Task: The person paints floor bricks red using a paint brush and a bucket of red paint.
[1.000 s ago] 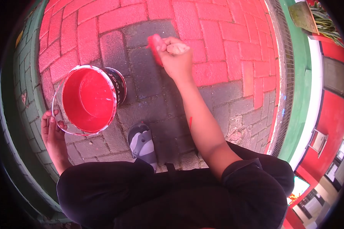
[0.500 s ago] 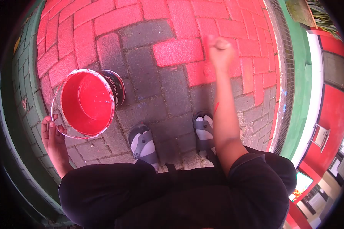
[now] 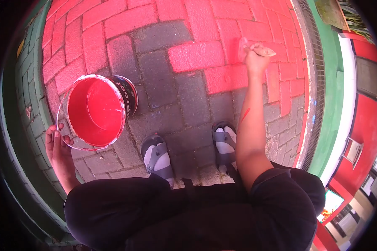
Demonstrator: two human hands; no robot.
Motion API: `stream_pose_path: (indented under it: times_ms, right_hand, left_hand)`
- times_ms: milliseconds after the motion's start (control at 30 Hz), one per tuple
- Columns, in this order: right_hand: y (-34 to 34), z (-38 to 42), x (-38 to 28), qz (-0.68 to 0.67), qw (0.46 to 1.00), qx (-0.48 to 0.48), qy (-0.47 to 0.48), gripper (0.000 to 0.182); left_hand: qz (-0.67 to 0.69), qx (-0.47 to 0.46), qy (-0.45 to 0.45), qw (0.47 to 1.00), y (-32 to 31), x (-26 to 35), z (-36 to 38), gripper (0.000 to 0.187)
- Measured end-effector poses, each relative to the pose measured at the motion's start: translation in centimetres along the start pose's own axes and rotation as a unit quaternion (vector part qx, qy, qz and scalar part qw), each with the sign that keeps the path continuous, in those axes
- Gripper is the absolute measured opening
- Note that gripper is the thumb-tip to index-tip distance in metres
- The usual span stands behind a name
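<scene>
My left hand (image 3: pixel 58 146) grips the wire handle (image 3: pixel 58 109) of a paint bucket (image 3: pixel 130 96), fingers closed round it. The bucket is tilted, its mouth facing me, with red paint (image 3: pixel 97 111) coating the inside. Farther out to the right, my right hand (image 3: pixel 257 60) is closed on a paintbrush (image 3: pixel 267 52); its pale handle end sticks out to the right. The bristle end, blurred and red, is at the left of the hand over red-painted paving bricks (image 3: pixel 232 50). A red paint streak marks my right forearm.
Unpainted grey bricks (image 3: pixel 157 77) lie between the bucket and the red area. My sandalled feet (image 3: pixel 157 157) stand on grey paving. A drain grate (image 3: pixel 316 83) and green strip run along the right; a green-painted brick edge (image 3: pixel 29 104) borders the left.
My right hand has moved a little to the right and turned, so the brush handle now shows. My left hand and the bucket have stayed almost in place.
</scene>
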State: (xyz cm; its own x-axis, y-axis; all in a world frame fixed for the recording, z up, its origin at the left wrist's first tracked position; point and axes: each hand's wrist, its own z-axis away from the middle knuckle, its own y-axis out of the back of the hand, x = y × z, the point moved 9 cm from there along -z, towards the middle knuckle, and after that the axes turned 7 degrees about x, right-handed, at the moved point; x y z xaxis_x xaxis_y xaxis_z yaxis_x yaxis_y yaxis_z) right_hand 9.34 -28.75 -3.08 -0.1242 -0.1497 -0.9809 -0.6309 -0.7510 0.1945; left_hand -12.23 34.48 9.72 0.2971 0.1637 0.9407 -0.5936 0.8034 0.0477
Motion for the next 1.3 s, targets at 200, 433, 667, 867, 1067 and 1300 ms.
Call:
stream_pose_path:
  times_ms: [200, 433, 667, 867, 1067, 1300]
  right_hand:
    - [-10.0, 12.7, -4.8, 0.315, 0.917, -0.174, 0.173, 0.027]
    - [-14.2, 15.7, -2.5, 0.013, 0.958, -0.274, -0.084, 0.012]
    - [-1.1, 0.6, 1.3, -0.038, 0.999, -0.011, 0.018, 0.026]
    - [-8.0, 10.6, -3.2, 0.328, 0.920, -0.076, 0.202, 0.028]
    - [-17.9, 23.4, -7.2, 0.076, 0.926, -0.290, 0.231, 0.006]
    - [-12.8, 8.4, 0.9, 0.055, 0.989, -0.134, -0.032, 0.021]
  left_hand:
    - [0.011, -0.003, -0.002, 1.000, -0.4, 0.3, 0.3, 0.018]
    - [0.019, -0.002, -0.009, 1.000, -0.4, 0.5, 0.7, 0.018]
    - [0.026, -0.001, 0.002, 1.000, -0.5, 0.3, 1.0, 0.018]
    - [0.033, -0.003, 0.001, 0.999, -0.9, 0.7, 1.1, 0.019]
    - [0.034, 0.004, 0.007, 0.999, -0.6, 0.5, 1.4, 0.019]
    - [0.038, -0.006, 0.013, 0.999, -0.2, 0.1, 1.1, 0.020]
